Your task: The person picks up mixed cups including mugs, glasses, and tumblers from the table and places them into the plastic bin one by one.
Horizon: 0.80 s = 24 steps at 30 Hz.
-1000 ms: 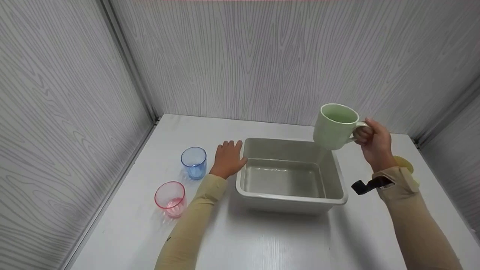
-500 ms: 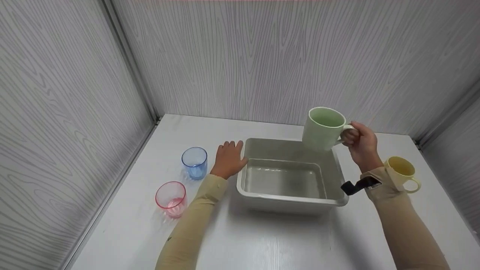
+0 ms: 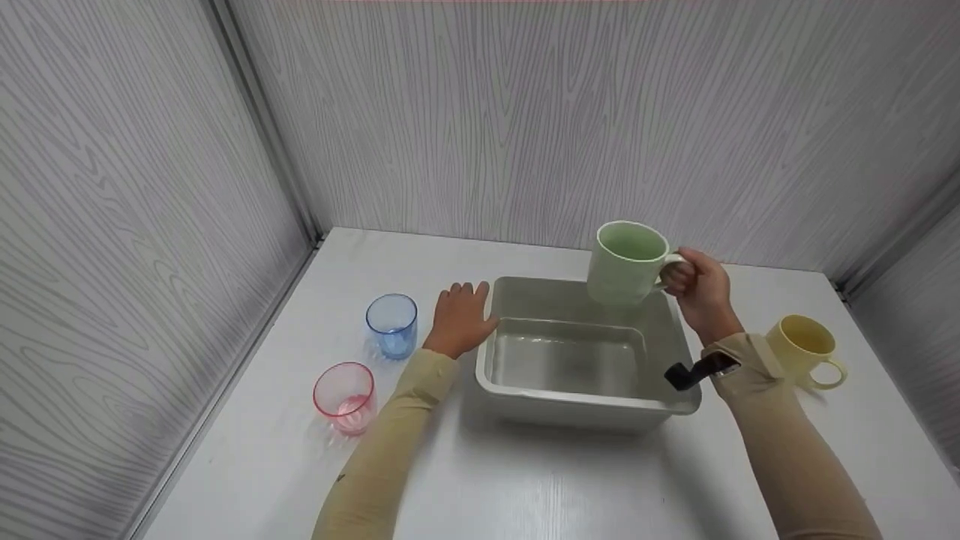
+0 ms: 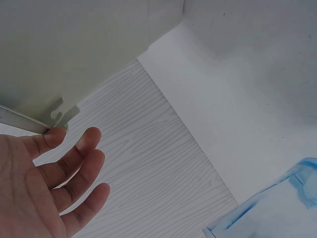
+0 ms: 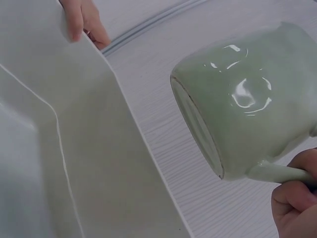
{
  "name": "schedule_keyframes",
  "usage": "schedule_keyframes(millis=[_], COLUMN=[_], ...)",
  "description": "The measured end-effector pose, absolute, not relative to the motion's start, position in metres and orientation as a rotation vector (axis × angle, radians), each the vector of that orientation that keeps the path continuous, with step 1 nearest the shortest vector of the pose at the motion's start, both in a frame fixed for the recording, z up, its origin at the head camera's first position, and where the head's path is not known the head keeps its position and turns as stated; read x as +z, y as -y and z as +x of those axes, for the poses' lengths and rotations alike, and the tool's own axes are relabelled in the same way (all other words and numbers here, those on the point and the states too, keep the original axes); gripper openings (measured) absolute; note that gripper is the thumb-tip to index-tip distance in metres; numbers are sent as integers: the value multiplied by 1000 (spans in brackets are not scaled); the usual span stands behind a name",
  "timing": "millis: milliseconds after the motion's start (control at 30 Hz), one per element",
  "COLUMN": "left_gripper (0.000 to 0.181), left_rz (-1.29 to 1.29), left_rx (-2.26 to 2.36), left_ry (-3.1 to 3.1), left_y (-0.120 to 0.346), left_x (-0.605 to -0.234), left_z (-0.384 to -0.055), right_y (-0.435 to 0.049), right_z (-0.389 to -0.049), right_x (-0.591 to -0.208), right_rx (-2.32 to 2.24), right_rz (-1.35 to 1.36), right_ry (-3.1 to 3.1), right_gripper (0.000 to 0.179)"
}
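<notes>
My right hand (image 3: 703,291) grips a light green mug (image 3: 628,262) by its handle, with the mug's mouth facing up. The mug is held over the far right part of a grey rectangular basin (image 3: 585,399). From the right wrist view, the mug's glossy side and base show, and curled fingers (image 5: 297,198) wrap the handle. At the basin's left rim lies my left hand (image 3: 459,321), its fingers loosely extended and its thumb touching the rim. In the left wrist view that hand's fingers (image 4: 79,178) hold nothing.
Left of my left hand, a clear blue cup (image 3: 393,327) and a clear pink cup (image 3: 345,399) stand on the white table (image 3: 540,487). A yellow mug (image 3: 801,349) stands by my right forearm. Wood-patterned walls (image 3: 480,120) enclose the back and sides.
My right hand has carried the green mug left and slightly down, further over the basin. The yellow mug has come out from behind my right arm. My left hand stays at the rim.
</notes>
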State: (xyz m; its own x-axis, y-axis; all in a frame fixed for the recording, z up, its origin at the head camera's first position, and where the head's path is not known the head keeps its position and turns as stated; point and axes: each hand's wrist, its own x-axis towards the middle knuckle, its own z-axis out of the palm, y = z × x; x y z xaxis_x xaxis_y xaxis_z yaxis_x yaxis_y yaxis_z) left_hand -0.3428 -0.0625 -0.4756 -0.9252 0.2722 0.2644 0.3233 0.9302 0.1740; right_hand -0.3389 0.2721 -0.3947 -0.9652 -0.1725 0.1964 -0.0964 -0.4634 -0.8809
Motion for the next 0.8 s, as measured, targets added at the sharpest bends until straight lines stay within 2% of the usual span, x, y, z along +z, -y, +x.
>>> schedule_keyframes(millis=[800], left_gripper=[49], left_rz=[-462], left_rx=[-331], left_ry=[2865], left_y=[63], left_x=[-473], left_z=[-340], right_y=[-244], right_z=[-350], right_x=[-412], right_rx=[-2568], right_rz=[-271], right_ry=[-1583], right_gripper=[47])
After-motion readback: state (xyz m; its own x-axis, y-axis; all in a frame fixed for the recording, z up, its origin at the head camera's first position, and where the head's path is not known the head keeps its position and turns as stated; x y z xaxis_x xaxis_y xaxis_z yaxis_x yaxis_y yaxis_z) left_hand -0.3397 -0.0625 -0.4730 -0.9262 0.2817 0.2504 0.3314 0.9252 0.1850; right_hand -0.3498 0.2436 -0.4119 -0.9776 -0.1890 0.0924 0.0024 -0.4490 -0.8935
